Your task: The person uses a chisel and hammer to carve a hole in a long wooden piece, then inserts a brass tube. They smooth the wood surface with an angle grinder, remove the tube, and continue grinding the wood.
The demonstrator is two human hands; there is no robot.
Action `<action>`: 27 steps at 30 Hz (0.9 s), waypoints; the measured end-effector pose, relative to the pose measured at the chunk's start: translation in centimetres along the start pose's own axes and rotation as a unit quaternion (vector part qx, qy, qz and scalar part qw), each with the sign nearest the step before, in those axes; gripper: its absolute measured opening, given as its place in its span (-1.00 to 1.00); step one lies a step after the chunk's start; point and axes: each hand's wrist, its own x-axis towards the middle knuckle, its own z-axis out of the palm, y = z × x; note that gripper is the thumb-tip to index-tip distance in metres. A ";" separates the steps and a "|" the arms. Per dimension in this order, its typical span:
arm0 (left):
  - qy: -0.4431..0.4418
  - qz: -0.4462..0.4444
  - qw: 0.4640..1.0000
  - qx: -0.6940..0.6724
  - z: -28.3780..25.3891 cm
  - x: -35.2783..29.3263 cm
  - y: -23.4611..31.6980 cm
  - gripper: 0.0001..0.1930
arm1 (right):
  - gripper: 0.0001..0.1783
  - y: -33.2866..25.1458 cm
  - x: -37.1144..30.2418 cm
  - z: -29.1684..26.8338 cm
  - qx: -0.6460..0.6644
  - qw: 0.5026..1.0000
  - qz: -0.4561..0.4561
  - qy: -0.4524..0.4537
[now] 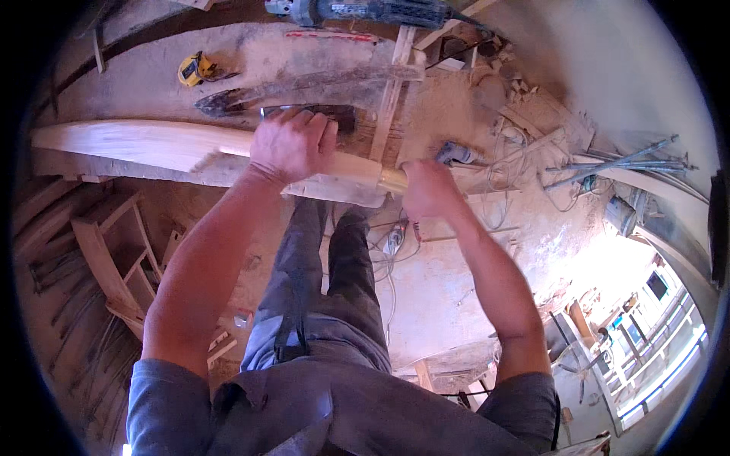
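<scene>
long wooden piece (pixel 129 140): stiff, maybe hefty

lies crosswise ahead of you. your left hand (pixel 293 144) grips its middle stretch; right hand (pixel 432 188) curls at its right end, hold unclear. grip broad body; edges may splinter.

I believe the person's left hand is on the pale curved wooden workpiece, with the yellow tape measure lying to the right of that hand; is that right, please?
Not quite: the yellow tape measure lies to the left of that hand, as the head view shows. The left hand is indeed on the pale curved wooden workpiece.
</scene>
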 end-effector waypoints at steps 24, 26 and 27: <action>-0.187 0.140 0.970 -0.070 0.7 3.1 5.1 -0.49 | -0.68 7.7 -4.8 2.4 -0.133 0.936 -0.013 0.327; -0.198 0.161 0.964 -0.071 0.7 2.8 3.8 -0.51 | -0.67 7.8 -4.6 3.0 -0.138 0.931 -0.025 0.337; -0.195 0.154 0.967 -0.050 0.9 2.4 3.9 -0.53 | -0.66 7.8 -4.4 3.2 -0.140 0.929 -0.031 0.342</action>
